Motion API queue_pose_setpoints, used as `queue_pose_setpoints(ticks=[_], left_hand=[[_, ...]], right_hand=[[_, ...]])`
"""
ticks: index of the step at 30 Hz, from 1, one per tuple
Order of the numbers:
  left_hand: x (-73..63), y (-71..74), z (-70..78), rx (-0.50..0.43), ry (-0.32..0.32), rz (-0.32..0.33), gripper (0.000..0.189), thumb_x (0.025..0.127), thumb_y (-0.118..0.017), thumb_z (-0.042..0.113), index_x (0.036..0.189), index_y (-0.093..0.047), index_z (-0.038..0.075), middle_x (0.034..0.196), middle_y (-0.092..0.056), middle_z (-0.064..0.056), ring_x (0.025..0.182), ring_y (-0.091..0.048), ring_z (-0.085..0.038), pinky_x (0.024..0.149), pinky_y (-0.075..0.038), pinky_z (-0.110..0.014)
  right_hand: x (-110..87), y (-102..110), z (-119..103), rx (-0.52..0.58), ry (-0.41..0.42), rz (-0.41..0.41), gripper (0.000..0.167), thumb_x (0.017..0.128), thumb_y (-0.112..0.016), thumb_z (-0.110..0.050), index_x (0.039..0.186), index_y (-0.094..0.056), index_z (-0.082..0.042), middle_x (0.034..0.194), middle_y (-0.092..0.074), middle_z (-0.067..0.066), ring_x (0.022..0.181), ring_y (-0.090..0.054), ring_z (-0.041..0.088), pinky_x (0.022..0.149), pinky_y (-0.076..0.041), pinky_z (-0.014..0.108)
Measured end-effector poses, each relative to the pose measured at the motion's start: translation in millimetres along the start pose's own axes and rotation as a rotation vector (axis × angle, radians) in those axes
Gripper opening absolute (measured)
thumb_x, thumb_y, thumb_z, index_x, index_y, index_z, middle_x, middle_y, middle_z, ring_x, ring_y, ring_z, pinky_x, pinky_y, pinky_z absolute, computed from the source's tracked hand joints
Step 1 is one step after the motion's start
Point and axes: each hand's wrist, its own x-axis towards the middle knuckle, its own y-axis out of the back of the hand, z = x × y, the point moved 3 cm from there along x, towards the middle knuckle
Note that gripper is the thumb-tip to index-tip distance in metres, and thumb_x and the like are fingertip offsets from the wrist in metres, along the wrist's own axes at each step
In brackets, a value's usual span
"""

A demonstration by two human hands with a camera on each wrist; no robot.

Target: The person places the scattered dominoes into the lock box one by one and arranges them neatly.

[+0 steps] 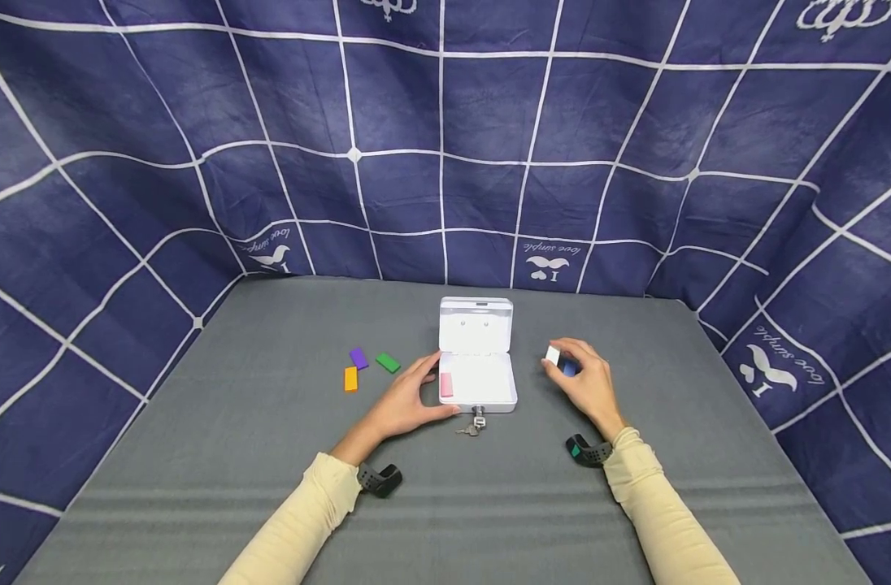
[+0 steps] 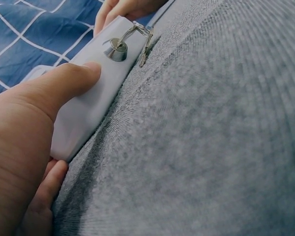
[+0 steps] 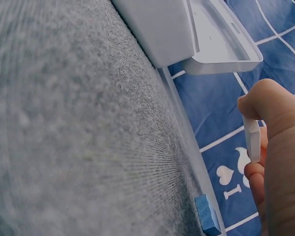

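Cream sleeves (image 1: 299, 524) nearest, white block (image 1: 553, 355) pinched

It was held in the right hand (image 1: 590, 386), near a blue block (image 1: 569, 368), right of the open box (image 1: 482, 407), which was gripped by the left hand (image 1: 402, 410); light pinching and firm steadying seemed best.

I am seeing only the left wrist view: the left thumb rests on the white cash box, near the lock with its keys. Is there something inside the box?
Observer: Yes, one pink block lies inside the white cash box, toward its left side.
Operator: Thank you. What is the right hand holding?
Observer: It pinches a white block between thumb and fingers.
Operator: And which blocks lie to the left of the box?
Observer: An orange block, a purple block and a green block lie there on the grey cloth.
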Motion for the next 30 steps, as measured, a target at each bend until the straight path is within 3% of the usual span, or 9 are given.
queue_pose_setpoints(ticks=[7,20,30], left_hand=[[5.7,0.8,1.5,-0.004,-0.012,0.004,0.106,0.080,-0.089,0.039,0.162,-0.030,0.008,0.159,-0.042,-0.013,0.132,-0.060,-0.030,0.113,-0.047,-0.039],[2.6,1.6,-1.0,-0.004,-0.003,-0.001,0.106,0.081,-0.089,0.039,0.161,-0.030,0.004,0.160,-0.041,-0.014,0.131,-0.061,-0.030,0.113,-0.046,-0.038],[2.3,2.3,0.1,0.011,-0.011,0.007,0.104,0.081,-0.088,0.042,0.161,-0.032,0.006,0.159,-0.042,-0.014,0.129,-0.063,-0.029,0.113,-0.047,-0.043]], right_hand=[[4.7,2.3,-1.9,0.005,0.009,0.002,0.036,0.083,-0.086,-0.016,0.117,-0.078,-0.007,0.118,-0.073,0.007,0.102,-0.070,0.028,0.094,-0.044,0.011],[5.4,-1.3,-5.7,0.002,0.048,0.013,0.035,0.082,-0.088,-0.018,0.115,-0.079,-0.008,0.117,-0.074,0.007,0.104,-0.069,0.026,0.098,-0.046,0.018],[6.1,-1.6,-12.2,0.019,0.034,0.022,0.035,0.082,-0.088,-0.018,0.114,-0.079,-0.009,0.117,-0.074,0.005,0.110,-0.068,0.025,0.101,-0.043,0.015]])
